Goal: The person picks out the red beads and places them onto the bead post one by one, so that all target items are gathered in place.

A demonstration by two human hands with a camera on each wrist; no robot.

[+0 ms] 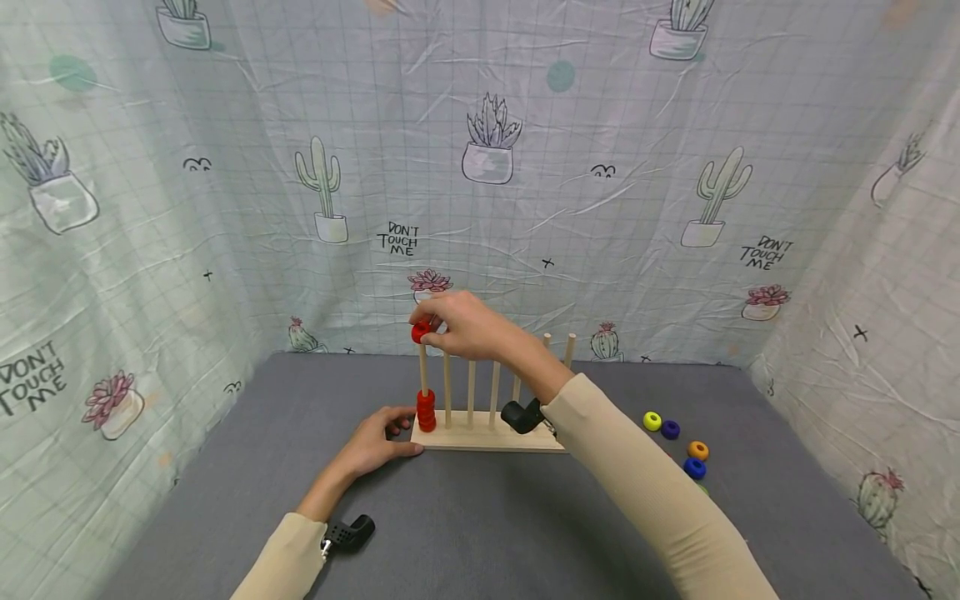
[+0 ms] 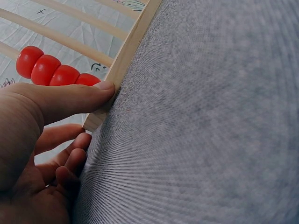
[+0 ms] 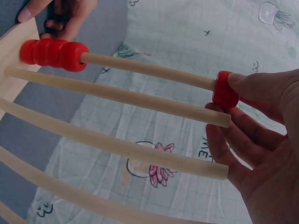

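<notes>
Right now, a glossy red ring-shaped bead [image 1: 421, 333] is at the top end of a slim pale wooden peg [image 1: 423, 367], the leftmost of an upright row; how far the bead sits over the tip cannot be told. The right hand [image 1: 468, 325] pinches this bead between thumb and fingers, and its other fingers spread near the tips of the neighbouring pegs [image 1: 471, 392]. Lower on the same peg, a stack of four red beads [image 1: 426, 411] rests at the long pale wooden base [image 1: 480, 443]. The left hand [image 1: 378, 442] grips the base's left end, thumb against the front edge and fingers bent round behind it. To the right, past the right forearm, loose beads lie on the grey cloth-covered counter [image 1: 457, 517]: a yellow bead [image 1: 652, 421] just beside a purple bead [image 1: 671, 429], then an orange bead [image 1: 698, 451] and a blue bead [image 1: 694, 468], with a green one partly hidden by the cream sleeve [image 1: 637, 483]. Behind everything hangs a pale, creased curtain [image 1: 390, 100] printed with potted cacti and lettering.
</notes>
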